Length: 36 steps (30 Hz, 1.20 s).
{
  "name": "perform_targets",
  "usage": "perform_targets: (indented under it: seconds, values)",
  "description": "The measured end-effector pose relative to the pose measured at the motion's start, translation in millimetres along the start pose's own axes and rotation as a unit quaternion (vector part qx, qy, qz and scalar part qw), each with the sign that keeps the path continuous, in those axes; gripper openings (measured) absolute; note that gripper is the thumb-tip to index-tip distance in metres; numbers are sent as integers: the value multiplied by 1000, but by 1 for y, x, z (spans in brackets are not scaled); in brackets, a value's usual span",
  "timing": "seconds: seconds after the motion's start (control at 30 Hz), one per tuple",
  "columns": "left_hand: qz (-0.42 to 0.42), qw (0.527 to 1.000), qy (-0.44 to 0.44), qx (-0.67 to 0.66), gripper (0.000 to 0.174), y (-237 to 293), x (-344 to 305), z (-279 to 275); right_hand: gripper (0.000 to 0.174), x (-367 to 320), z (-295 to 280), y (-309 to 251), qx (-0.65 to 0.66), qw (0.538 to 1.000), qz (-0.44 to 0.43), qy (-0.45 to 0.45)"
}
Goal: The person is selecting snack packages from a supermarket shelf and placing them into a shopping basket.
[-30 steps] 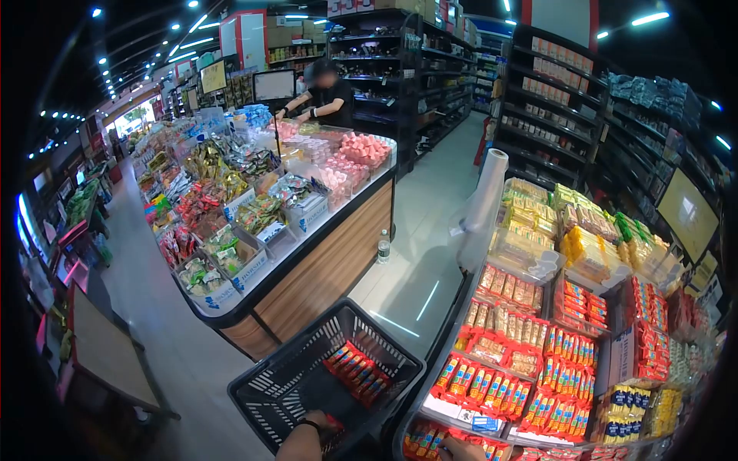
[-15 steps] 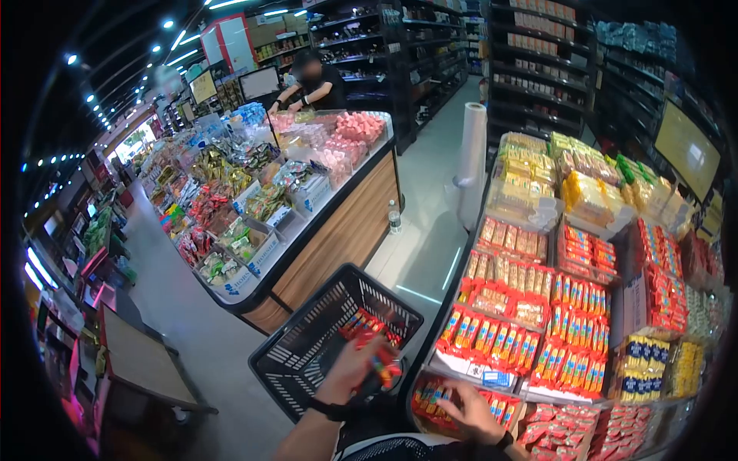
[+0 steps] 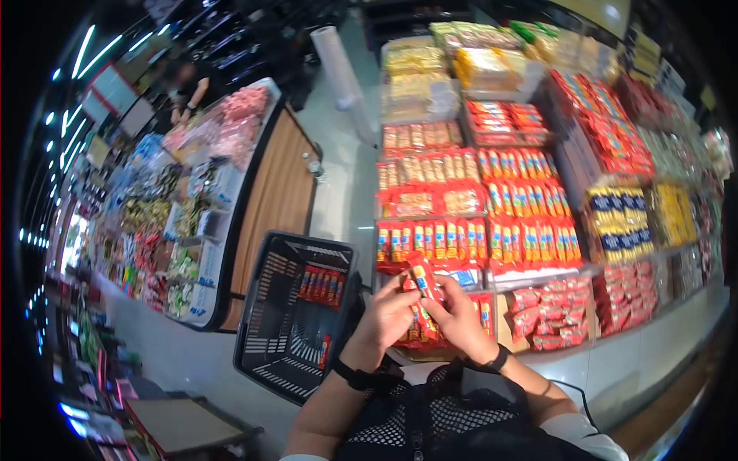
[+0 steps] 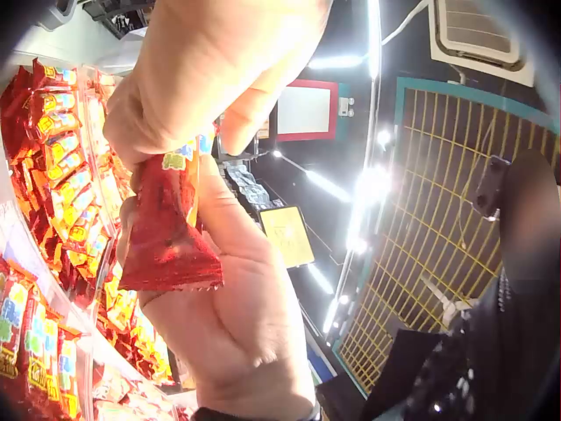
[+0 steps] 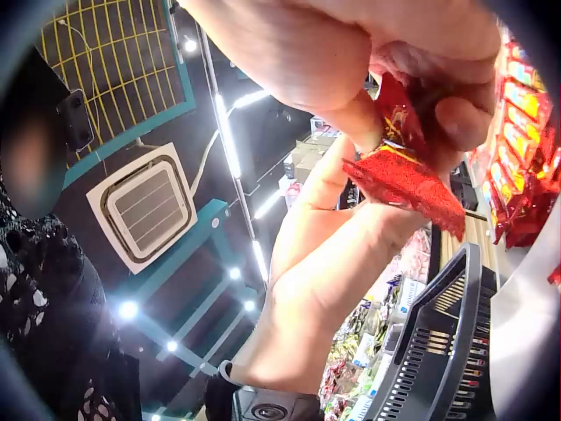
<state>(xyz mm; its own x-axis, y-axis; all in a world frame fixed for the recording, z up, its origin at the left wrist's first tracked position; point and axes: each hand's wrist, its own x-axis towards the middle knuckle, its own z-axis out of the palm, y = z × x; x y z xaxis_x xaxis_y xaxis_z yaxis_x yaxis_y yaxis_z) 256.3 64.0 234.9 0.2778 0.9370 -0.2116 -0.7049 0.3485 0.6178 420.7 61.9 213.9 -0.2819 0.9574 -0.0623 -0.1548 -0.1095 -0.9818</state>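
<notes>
In the head view, a red packet (image 3: 423, 278) is held between both hands in front of the chest, above a bin of similar packets. The left hand (image 3: 382, 319) grips it from the left, the right hand (image 3: 464, 316) pinches it from the right. The left wrist view shows the packet's red crimped end (image 4: 173, 250) below the fingers; the right wrist view shows red wrapper (image 5: 408, 180) under the near hand. Left of the hands, a black basket (image 3: 250, 338) holds a row of red packets (image 3: 320, 285) and a separate one (image 3: 325, 350).
Bins of red, yellow and blue-white packets (image 3: 620, 223) fill the sloped display to the right. A wood-sided counter (image 3: 265, 196) with sweets stands at left, a person behind it. A plastic roll (image 3: 344, 84) stands between; a floor aisle (image 3: 338, 203) runs there.
The left hand has moved right from over the basket to meet the right hand, and both now hold one packet. A separate packet lies in the basket. The head view has turned right and down.
</notes>
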Motion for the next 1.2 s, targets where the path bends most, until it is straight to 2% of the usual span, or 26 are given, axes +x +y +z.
perform_targets:
  seconds: [0.1, 0.17, 0.23, 0.3, 0.5, 0.63, 0.67, 0.7, 0.73, 0.77, 0.8, 0.87, 0.93, 0.97, 1.0, 1.03, 1.07, 1.1, 1.17, 1.2]
  values:
    - [-23, 998, 12, 52, 52, 10, -7, 14, 37, 1, -1, -3, 43, 999, 12, 3]
    - [-17, 997, 19, 74, 52, 13, -10, 13, 34, 2, -1, -2, 71, 997, 22, -30]
    - [-9, 993, 76, 86, 52, 19, -14, 13, 30, 3, -2, 1, 76, 996, 33, -42]
    - [2, 994, 67, 85, 49, 22, -18, 4, 29, 5, -3, -3, 145, 984, 67, -76]
    - [-5, 992, 125, 3, 35, 22, -17, -4, 28, 0, -12, -21, 61, 991, 115, -40]
    - [-28, 989, 145, -14, 37, 17, -15, -11, 27, 1, -27, -13, 75, 993, 80, -31]
    - [-36, 993, 107, 36, 36, 17, -15, -20, 26, -2, -34, -19, 72, 990, 121, -6]
    - [-45, 993, 68, 86, 36, 17, -15, -25, 25, -3, -43, -13, 63, 992, 110, 0]
    - [-56, 990, 102, 83, 36, 20, -17, -13, 25, -6, -53, -16, 43, 991, 127, -8]
    - [-61, 990, 102, 82, 36, 16, -17, -17, 24, -10, -64, -19, 21, 989, 143, -16]
    - [-75, 986, 118, 92, 34, 12, -16, -24, 24, -11, -70, -11, 26, 993, 114, -26]
    - [-87, 981, 142, 99, 31, 2, -15, -30, 25, -24, -80, -5, 15, 990, 137, -35]
    - [-101, 976, 132, 138, 31, -14, -11, -44, 29, -36, -83, -14, -21, 976, 209, -57]
    - [-112, 970, 124, 178, 31, -24, -8, -56, 33, -41, -88, 4, -39, 970, 228, -76]
    - [-121, 963, 111, 212, 39, -31, -4, -59, 35, -44, -83, 11, -82, 971, 210, -77]
    - [-123, 963, 110, 213, 39, -37, -2, -63, 37, -47, -79, 15, -124, 970, 192, -77]
    - [-138, 942, 104, 287, 39, -42, 0, -66, 43, -49, -79, 15, -153, 958, 228, -86]
    - [-152, 916, 98, 359, 40, -46, 2, -65, 43, -47, -76, 15, -152, 958, 227, -85]
    - [-134, 901, 95, 401, 36, -58, 5, -72, 47, -44, -71, 15, -218, 943, 229, -100]
    - [-130, 895, 87, 418, 34, -62, 6, -76, 47, -41, -71, 16, -216, 936, 261, -95]
